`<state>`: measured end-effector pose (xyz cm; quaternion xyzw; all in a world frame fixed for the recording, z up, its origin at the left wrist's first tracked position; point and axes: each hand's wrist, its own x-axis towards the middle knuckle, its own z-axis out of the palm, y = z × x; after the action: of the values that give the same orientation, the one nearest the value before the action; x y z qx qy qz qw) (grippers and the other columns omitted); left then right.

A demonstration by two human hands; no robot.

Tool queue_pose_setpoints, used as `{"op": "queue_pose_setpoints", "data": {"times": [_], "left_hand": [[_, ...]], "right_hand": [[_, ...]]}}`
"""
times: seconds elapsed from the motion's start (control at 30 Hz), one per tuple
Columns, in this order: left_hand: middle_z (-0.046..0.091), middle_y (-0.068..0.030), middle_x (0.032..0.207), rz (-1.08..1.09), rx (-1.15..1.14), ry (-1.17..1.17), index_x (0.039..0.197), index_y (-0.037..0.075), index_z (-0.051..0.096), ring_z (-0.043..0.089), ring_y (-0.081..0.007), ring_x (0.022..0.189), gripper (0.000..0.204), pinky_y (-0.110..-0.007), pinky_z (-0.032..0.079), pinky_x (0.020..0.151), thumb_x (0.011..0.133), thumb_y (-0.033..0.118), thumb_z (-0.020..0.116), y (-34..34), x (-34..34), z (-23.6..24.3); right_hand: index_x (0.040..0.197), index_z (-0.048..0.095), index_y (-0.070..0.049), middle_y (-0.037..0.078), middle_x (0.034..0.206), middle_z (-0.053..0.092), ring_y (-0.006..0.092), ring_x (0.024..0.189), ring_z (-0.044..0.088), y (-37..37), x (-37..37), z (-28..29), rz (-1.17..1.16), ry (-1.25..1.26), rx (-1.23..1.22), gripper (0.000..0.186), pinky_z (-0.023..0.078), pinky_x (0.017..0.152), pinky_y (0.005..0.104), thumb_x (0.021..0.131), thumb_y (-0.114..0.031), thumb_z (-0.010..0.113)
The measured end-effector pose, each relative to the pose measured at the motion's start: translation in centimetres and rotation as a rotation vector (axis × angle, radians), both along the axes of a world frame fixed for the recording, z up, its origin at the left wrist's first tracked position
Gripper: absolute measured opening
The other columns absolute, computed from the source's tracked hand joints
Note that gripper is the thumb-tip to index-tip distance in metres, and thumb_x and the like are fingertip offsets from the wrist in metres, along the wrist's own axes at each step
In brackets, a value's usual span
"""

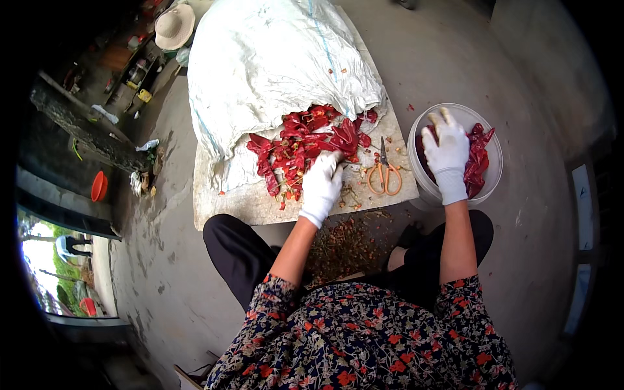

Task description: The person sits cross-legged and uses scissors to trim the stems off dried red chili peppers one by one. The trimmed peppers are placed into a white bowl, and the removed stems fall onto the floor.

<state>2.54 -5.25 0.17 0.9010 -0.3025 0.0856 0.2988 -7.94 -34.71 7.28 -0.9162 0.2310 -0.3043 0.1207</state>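
Observation:
My left hand (321, 186), in a white glove, reaches into a heap of dried red peppers (296, 149) at the mouth of a big white woven sack (266, 65). Its fingers are curled together at the edge of the heap; whatever they pinch is hidden. Over a white bucket (497, 170) on the right, my gloved right hand (448, 151) has its fingers spread, with red peppers (478, 159) beneath and beside it. Scissors (384, 172) with orange handles lie on the board (240, 208) between the two hands, blades pointing away from me.
Cut stems and seeds litter the concrete floor (156, 260) between my feet, and stem bits (351, 195) lie on the board. A straw hat (174, 27) sits at the back left. Farther left are a log (81, 123), a red basin (99, 186) and a person (70, 247) outside.

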Motion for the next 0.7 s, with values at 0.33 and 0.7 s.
{"op": "queue_pose_setpoints", "data": {"times": [0.33, 0.7], "left_hand": [[0.073, -0.0110, 0.105, 0.060, 0.284, -0.256, 0.131, 0.016, 0.069, 0.071, -0.0324, 0.088, 0.044, -0.045, 0.059, 0.076, 0.088, 0.010, 0.073, -0.4, 5.5, -2.7], [0.075, -0.0115, 0.109, -0.233, -0.338, -0.225, 0.098, 0.007, 0.072, 0.072, -0.0280, 0.101, 0.019, -0.036, 0.058, 0.089, 0.085, -0.007, 0.071, 2.3, -3.7, 3.8]], "right_hand": [[0.112, 0.079, -0.009, 0.012, 0.129, 0.073, 0.0326, 0.113, 0.069, 5.4, 2.4, -1.5, 0.343, 0.087, 0.090, 0.030, 0.055, 0.099, 0.0432, 0.094, -0.028, 0.065], [0.141, 0.064, -0.010, 0.005, 0.131, 0.070, 0.0172, 0.100, 0.072, 13.0, 3.5, -6.8, 0.678, 0.211, 1.911, 0.050, 0.060, 0.088, 0.0324, 0.106, -0.045, 0.064]]}}
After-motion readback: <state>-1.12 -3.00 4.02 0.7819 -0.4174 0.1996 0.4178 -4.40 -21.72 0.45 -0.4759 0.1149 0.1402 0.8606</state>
